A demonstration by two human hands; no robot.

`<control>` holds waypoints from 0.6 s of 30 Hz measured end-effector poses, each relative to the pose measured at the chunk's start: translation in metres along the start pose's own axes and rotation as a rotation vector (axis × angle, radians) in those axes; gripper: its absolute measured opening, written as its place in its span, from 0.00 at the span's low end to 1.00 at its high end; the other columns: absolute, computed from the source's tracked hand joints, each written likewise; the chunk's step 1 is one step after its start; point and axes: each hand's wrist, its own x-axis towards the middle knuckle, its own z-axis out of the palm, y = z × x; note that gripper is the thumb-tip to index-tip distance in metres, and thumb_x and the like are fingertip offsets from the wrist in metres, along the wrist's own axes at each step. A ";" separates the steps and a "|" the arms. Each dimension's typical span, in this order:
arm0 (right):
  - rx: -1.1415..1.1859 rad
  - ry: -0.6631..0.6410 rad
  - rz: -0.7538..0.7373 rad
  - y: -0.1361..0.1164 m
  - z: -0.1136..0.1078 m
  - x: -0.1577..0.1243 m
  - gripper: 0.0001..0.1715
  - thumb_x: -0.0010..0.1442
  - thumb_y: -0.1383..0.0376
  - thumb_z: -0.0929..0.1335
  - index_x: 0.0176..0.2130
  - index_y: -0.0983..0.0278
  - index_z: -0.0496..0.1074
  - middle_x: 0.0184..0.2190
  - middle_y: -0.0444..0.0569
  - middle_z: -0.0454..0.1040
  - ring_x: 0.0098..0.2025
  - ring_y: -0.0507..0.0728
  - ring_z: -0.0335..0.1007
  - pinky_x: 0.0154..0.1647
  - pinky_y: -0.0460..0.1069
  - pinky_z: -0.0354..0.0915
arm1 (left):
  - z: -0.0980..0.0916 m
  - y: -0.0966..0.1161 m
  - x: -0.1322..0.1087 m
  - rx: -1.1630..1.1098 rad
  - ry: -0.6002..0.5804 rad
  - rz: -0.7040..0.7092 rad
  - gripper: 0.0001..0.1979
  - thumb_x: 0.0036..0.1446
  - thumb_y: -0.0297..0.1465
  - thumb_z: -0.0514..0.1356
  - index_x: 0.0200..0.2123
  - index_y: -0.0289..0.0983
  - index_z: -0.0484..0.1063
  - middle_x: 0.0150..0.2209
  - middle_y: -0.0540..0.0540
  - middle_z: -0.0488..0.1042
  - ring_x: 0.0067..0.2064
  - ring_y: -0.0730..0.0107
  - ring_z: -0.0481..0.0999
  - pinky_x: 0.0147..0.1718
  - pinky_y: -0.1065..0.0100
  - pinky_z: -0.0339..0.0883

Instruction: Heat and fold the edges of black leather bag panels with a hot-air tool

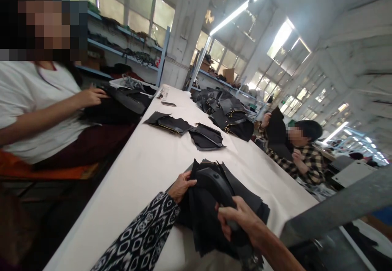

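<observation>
1. right hand (pixel 235 218): fingers wrapped round the handle of a curved black tool (pixel 219 185), grip firm. exact tool type: can't tell.
2. left hand (pixel 182 186): thumb and fingers pinching the upper left edge of a black panel (pixel 200 222).
3. panel lies on top of a fanned stack (pixel 254 197) of black sheets, near end of the white counter (pixel 131 189). tool is over the panel; contact between them not clear.
4. further along: two small black bundles (pixel 207 136) side by side, then a big heap (pixel 228 114) of black pieces with gold-coloured hardware, at the right edge.
5. dark flat object (pixel 168 104) lies beyond the bundles.
6. co-worker in white top (pixel 39 107), left side, handling black material. co-worker in checked shirt (pixel 310 163), right side, holding up a black piece (pixel 277 134).
</observation>
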 end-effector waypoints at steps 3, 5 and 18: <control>0.001 0.031 -0.016 0.001 0.004 0.029 0.18 0.51 0.57 0.71 0.34 0.66 0.65 0.22 0.42 0.68 0.18 0.49 0.61 0.17 0.44 0.61 | -0.002 -0.003 0.003 -0.018 -0.007 0.004 0.24 0.39 0.22 0.65 0.45 0.33 0.74 0.35 0.45 0.80 0.35 0.63 0.78 0.36 0.66 0.69; -0.009 0.033 -0.016 0.003 0.002 0.044 0.18 0.51 0.57 0.72 0.33 0.66 0.64 0.23 0.43 0.68 0.19 0.49 0.62 0.18 0.45 0.61 | -0.001 -0.003 0.003 -0.021 0.002 0.013 0.23 0.39 0.21 0.64 0.44 0.34 0.75 0.35 0.46 0.80 0.36 0.63 0.77 0.37 0.67 0.68; 0.077 -0.004 -0.021 -0.033 -0.015 0.043 0.18 0.51 0.57 0.73 0.34 0.68 0.69 0.21 0.41 0.65 0.18 0.47 0.59 0.17 0.44 0.58 | 0.008 -0.005 0.007 -0.025 -0.041 0.019 0.21 0.36 0.22 0.67 0.39 0.34 0.77 0.33 0.47 0.80 0.38 0.61 0.75 0.42 0.63 0.65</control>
